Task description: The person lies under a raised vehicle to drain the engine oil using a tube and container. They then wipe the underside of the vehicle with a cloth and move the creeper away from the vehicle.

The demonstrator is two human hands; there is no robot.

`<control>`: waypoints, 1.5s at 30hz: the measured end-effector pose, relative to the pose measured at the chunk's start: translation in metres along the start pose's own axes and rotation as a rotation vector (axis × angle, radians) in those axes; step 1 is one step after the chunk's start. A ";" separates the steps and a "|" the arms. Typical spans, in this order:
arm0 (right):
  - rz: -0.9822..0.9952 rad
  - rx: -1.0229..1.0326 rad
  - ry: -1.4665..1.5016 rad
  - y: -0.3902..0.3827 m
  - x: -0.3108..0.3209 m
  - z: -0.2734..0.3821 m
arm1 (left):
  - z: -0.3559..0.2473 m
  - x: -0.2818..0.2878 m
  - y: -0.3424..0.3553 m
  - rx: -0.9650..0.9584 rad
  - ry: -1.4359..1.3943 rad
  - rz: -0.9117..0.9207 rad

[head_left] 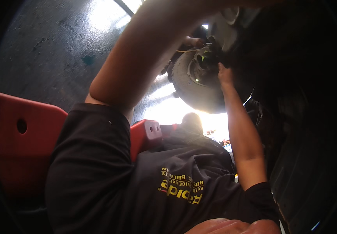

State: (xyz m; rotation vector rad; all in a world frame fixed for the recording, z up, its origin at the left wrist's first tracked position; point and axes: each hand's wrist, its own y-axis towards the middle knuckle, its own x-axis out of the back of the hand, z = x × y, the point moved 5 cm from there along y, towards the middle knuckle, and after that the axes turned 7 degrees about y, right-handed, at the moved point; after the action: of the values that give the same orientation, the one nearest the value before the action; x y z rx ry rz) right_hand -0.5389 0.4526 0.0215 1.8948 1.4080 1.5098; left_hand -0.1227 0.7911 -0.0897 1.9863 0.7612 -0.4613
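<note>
My right arm stretches up toward the underside of a vehicle. My right hand (pixel 225 73) is closed at a dark part beside the wheel hub (pixel 203 62), its fingers partly hidden in shadow. What it grips cannot be made out. My left arm (pixel 137 50) rises across the view and bends right along the top edge, where its hand passes out of sight. The tyre (pixel 194 91) hangs beyond my hands. Behind my left arm, another person's hand (pixel 194 42) is at the hub's upper left, close to a thin pale line (pixel 188 50).
Red plastic pieces with round holes stand at my left, a large one (pixel 24 128) and a smaller one (pixel 147 134). A dark, glossy floor (pixel 47 58) lies beyond them. Dark vehicle underbody fills the right side. Bright light comes from behind the tyre.
</note>
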 end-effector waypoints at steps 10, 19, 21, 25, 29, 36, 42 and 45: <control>0.111 -0.480 0.738 -0.062 0.073 -0.013 | 0.055 -0.005 0.001 -0.316 -0.109 0.383; 0.359 -0.721 0.885 -0.095 0.061 0.000 | 0.274 -0.219 -0.045 0.369 -0.280 1.535; 0.471 -0.556 0.750 -0.081 0.055 0.011 | 0.324 -0.264 -0.068 0.437 -0.121 1.543; 0.561 -0.134 0.548 -0.110 0.023 -0.072 | 0.314 -0.301 -0.130 0.536 -0.316 1.515; 0.625 -0.192 0.683 -0.109 0.013 -0.061 | 0.354 -0.334 -0.144 0.504 -0.543 1.350; 0.740 -0.435 0.966 -0.117 0.046 0.056 | 0.374 -0.346 -0.134 0.158 -0.520 1.183; 0.705 -0.356 0.790 -0.115 0.031 0.028 | 0.388 -0.339 -0.123 0.055 -0.427 1.082; 0.724 -0.405 0.694 -0.123 0.034 0.011 | 0.397 -0.323 -0.124 0.372 -0.510 1.010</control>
State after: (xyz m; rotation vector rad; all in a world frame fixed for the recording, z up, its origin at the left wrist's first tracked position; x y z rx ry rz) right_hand -0.5905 0.5399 -0.0568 1.7613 0.4889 2.7332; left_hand -0.4515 0.3880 -0.1756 2.1514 -0.6870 -0.4619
